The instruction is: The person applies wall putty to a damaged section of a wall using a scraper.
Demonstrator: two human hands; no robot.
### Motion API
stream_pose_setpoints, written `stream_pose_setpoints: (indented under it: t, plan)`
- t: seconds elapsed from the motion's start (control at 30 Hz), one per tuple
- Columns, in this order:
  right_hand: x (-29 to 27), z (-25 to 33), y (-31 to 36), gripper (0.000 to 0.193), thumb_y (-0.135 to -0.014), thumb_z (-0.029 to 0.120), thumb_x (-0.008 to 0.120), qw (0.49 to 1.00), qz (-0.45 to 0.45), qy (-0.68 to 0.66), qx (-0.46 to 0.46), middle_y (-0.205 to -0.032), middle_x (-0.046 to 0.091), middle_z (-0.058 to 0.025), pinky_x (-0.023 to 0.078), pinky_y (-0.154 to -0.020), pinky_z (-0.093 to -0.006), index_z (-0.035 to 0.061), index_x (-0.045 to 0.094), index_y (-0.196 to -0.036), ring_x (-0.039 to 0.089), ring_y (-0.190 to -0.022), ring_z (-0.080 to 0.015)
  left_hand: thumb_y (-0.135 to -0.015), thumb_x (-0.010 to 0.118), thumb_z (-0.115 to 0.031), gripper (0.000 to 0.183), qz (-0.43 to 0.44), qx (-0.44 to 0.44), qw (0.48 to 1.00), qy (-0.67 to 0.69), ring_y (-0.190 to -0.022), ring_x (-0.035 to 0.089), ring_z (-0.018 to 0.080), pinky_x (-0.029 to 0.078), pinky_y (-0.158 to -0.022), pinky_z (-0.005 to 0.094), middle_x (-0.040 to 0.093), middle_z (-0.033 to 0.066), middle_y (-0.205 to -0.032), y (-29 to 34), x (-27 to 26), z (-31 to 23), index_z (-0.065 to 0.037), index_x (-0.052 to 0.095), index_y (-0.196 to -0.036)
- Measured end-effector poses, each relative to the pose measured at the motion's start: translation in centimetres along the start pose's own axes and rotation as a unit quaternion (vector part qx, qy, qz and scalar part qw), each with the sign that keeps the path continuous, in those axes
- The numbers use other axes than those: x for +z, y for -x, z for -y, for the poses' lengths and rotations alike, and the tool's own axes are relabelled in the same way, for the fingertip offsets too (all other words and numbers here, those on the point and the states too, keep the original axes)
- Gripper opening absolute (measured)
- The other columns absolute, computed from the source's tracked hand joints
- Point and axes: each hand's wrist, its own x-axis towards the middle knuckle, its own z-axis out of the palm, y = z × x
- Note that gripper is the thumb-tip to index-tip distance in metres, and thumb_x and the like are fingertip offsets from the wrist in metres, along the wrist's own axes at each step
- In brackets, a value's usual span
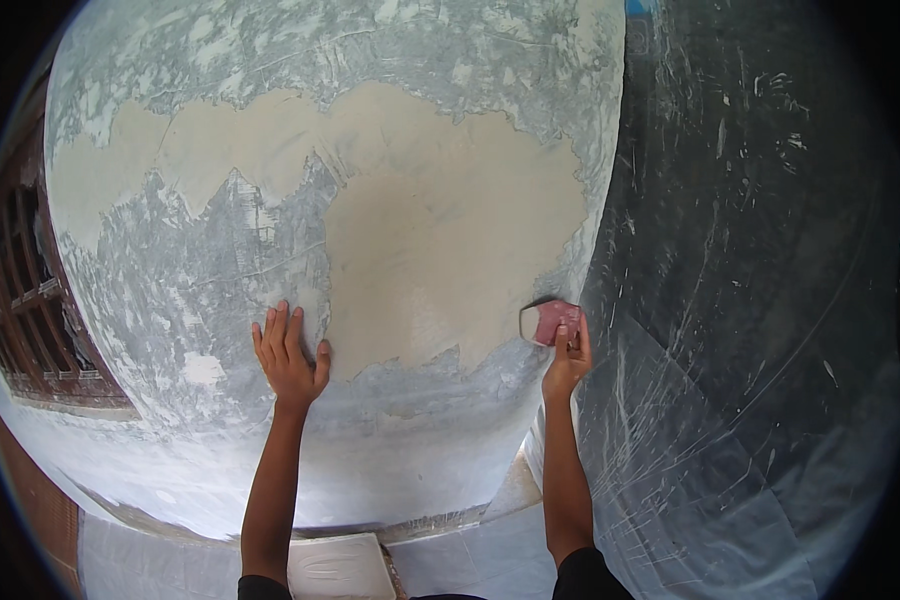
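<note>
L hand (290, 370) open, back to cam, fingers (294, 335) pointing up & slightly apart w/ thumb (322, 362) out to R, while R hand (567, 368) is closed in a grip, thumb up, L forearm (272, 475) & R forearm (567, 475) bare, extending up from lower edge.

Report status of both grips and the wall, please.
Left grip open, empty, at grey wall. Right grip shut on red putty scraper. Beige putty patch partly covers wall. Nothing visibly blocking; dark sheet to the right.
</note>
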Motion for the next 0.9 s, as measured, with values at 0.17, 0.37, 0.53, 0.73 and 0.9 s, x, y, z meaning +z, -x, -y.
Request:
stream_pose_setpoints:
  t: [0.17, 0.37, 0.53, 0.73, 0.9]
  plan:
    - [0.4, 0.5, -0.4, 0.047, -0.089, 0.004, 0.062, 0.999, -0.039, -0.021, -0.005, -0.123, 0.058, -0.0136, 0.042, -0.094, -0.0265, -0.0053, 0.046, -0.132, 0.056, -0.107, -0.0152, -0.088, 0.051, -0.029, 0.053, 0.016, 0.010, 1.000, 0.005, -0.132, 0.035, 0.0356, 0.019, -0.110, 0.0533, 0.041, 0.0191, -0.140, 0.1, -0.2, 0.2, -0.001, 0.044, -0.132]
    - [0.2, 1.0, -1.0, 0.046, -0.089, 0.002, 0.061, 0.998, -0.054, -0.030, -0.001, -0.123, 0.058, -0.0130, 0.043, -0.094, -0.0267, -0.0046, 0.046, -0.132, 0.056, -0.108, -0.0152, -0.088, 0.051, -0.030, 0.053, 0.020, 0.013, 1.000, 0.006, -0.132, 0.035, 0.0359, 0.019, -0.110, 0.0538, 0.041, 0.0192, -0.140, 0.0, -0.1, 0.0, -0.001, 0.044, -0.132]
    - [-0.3, 0.1, -0.8, 0.046, -0.089, 0.003, 0.062, 1.000, 0.005, 0.015, 0.011, -0.122, 0.058, -0.0134, 0.043, -0.094, -0.0271, -0.0049, 0.046, -0.132, 0.057, -0.107, -0.0155, -0.088, 0.052, -0.032, 0.049, -0.004, 0.004, 1.000, -0.002, -0.130, 0.039, 0.0308, 0.021, -0.110, 0.0514, 0.047, 0.0160, -0.136, -0.1, -0.2, 0.0, -0.003, 0.050, -0.127]
    - [0.3, 0.3, -1.2, 0.046, -0.089, 0.003, 0.062, 0.999, -0.044, -0.032, -0.003, -0.122, 0.058, -0.0140, 0.043, -0.094, -0.0270, -0.0053, 0.046, -0.132, 0.057, -0.107, -0.0161, -0.089, 0.051, -0.031, 0.053, 0.021, 0.011, 1.000, 0.005, -0.131, 0.035, 0.0366, 0.019, -0.110, 0.0536, 0.041, 0.0196, -0.140, 0.1, -0.2, 0.1, -0.001, 0.044, -0.132]
    - [0.6, 1.3, -2.0, 0.045, -0.089, 0.004, 0.062, 0.998, -0.042, -0.042, -0.020, -0.122, 0.058, -0.0141, 0.043, -0.094, -0.0272, -0.0061, 0.048, -0.130, 0.056, -0.108, -0.0158, -0.090, 0.051, -0.032, 0.053, 0.020, 0.009, 1.000, 0.004, -0.132, 0.035, 0.0365, 0.018, -0.110, 0.0533, 0.041, 0.0195, -0.139, 0.1, -0.2, 0.1, -0.001, 0.044, -0.132]
